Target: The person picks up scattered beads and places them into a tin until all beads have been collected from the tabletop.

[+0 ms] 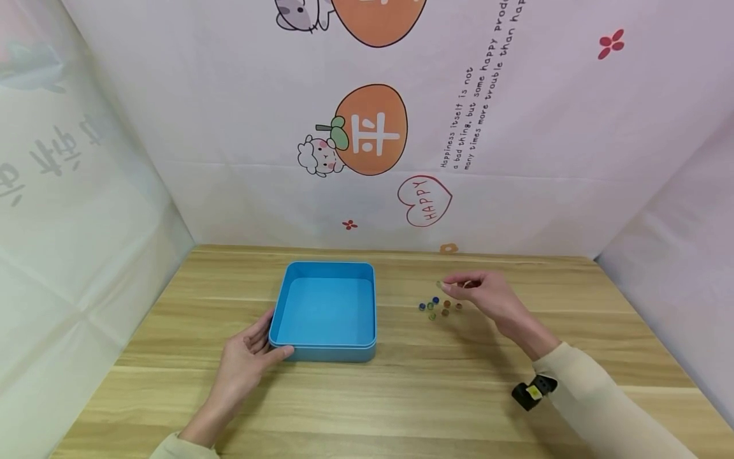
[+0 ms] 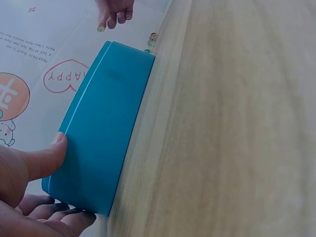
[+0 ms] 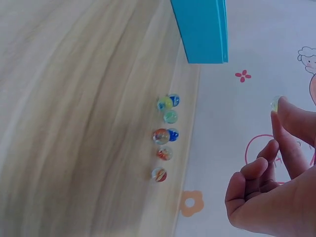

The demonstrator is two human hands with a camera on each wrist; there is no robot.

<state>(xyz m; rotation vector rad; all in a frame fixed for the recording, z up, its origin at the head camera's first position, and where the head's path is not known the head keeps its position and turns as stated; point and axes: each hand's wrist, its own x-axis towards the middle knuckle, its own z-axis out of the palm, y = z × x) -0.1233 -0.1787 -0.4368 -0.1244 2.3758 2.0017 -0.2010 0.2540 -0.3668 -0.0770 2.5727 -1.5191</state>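
An open blue box (image 1: 328,354) stands on the wooden table, with nothing inside it. My left hand (image 1: 245,357) grips its near left corner, the thumb on the front wall and the fingers along the left side. Between thumb and index finger, my right hand (image 1: 487,296) pinches a pale yellow-green marble (image 3: 275,103), raised above the table. Below that hand lies a loose group of several glass marbles, among them a blue marble (image 1: 436,300), a green marble (image 1: 432,317) and an orange marble (image 3: 161,136).
The wooden table (image 1: 367,408) meets a printed white cloth (image 1: 241,191) at its back edge. More cloth hangs at the left and right sides. A black wrist camera (image 1: 533,392) sits on the right sleeve (image 1: 602,401).
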